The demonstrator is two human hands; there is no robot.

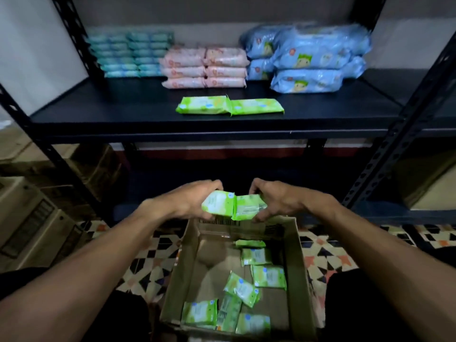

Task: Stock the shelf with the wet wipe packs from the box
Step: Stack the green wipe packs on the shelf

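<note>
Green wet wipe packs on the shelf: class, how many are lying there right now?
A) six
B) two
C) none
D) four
B: only a left green pack and a right green pack lie on the shelf, end to end near its front edge.

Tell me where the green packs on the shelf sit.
Head view: the two green packs lie end to end at the front centre of the shelf, just before the pink packs, left of the blue packs.
</note>
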